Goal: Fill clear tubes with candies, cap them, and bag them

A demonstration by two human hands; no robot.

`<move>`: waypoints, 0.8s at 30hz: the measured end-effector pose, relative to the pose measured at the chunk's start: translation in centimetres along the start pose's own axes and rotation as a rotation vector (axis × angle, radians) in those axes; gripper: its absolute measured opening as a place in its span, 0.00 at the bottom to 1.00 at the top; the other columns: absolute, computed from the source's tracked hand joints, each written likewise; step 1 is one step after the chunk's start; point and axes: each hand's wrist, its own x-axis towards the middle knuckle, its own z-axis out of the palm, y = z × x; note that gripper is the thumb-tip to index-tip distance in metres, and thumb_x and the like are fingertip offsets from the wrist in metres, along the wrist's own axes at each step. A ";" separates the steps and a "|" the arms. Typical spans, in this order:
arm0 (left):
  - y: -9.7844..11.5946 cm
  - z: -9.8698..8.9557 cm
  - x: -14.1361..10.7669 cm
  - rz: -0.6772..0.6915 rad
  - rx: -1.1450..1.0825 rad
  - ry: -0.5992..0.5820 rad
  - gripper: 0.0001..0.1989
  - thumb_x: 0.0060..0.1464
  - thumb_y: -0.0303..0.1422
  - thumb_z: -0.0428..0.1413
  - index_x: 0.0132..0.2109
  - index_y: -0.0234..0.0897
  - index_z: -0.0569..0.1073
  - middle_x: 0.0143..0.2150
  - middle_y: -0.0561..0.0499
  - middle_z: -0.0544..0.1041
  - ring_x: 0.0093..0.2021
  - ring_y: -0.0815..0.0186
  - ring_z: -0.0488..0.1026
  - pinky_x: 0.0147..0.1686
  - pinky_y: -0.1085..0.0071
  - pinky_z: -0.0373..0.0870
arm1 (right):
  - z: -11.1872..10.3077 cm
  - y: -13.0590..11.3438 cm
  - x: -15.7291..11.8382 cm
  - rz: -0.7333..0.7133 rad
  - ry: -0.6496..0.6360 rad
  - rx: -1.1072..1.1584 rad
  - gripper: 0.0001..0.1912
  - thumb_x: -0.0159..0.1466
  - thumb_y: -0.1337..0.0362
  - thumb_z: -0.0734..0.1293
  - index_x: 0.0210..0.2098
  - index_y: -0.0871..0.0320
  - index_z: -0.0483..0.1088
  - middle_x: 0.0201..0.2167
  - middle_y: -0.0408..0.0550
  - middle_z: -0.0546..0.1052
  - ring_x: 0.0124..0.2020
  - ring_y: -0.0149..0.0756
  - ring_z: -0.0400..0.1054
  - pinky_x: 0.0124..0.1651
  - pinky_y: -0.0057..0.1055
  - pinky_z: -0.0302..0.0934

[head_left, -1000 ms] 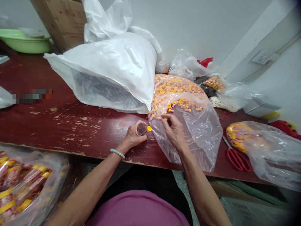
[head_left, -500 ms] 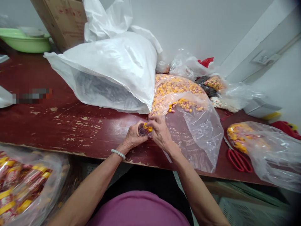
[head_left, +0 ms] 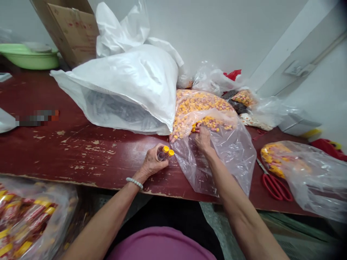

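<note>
Table (head_left: 67,159): runs left to right before the wall (head_left: 217,32)
Sack (head_left: 135,72): on the table, left of middle, mouth toward the front edge, loose tubes (head_left: 121,112) inside
Box (head_left: 78,36): behind the sack, to its left
Basin (head_left: 32,61): far left, beside the box
Large bag of caps (head_left: 208,99): just right of the sack
Scissors (head_left: 276,186): right of the large bag, beside a smaller bag of caps (head_left: 276,155)
Bag of filled tubes (head_left: 27,216): front left, below the tabletop
Left hand (head_left: 153,160): before the sack, around capped tubes (head_left: 171,153)
Right hand (head_left: 203,139): at the large bag's nearest caps
</note>
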 end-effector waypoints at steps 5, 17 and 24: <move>-0.1 0.0 0.0 -0.001 -0.018 -0.009 0.13 0.39 0.25 0.58 0.36 0.36 0.67 0.30 0.54 0.74 0.29 0.70 0.71 0.29 0.76 0.67 | 2.4 1.2 2.3 0.020 -0.087 -0.055 0.15 0.58 0.68 0.60 0.45 0.63 0.65 0.48 0.64 0.69 0.49 0.49 0.63 0.48 0.44 0.57; -0.2 0.2 0.1 -0.043 -0.010 -0.015 0.14 0.38 0.26 0.58 0.37 0.36 0.67 0.30 0.54 0.74 0.28 0.71 0.70 0.28 0.76 0.66 | 0.4 0.8 1.0 0.083 -0.183 0.100 0.12 0.56 0.66 0.61 0.41 0.61 0.66 0.37 0.55 0.75 0.38 0.43 0.69 0.40 0.36 0.61; 0.1 0.0 0.1 -0.016 -0.015 -0.006 0.15 0.38 0.26 0.59 0.37 0.35 0.68 0.30 0.54 0.73 0.28 0.71 0.69 0.29 0.75 0.66 | -3.2 -5.8 -8.0 -0.111 -0.065 0.711 0.11 0.62 0.57 0.60 0.41 0.56 0.62 0.30 0.42 0.72 0.28 0.29 0.66 0.32 0.26 0.61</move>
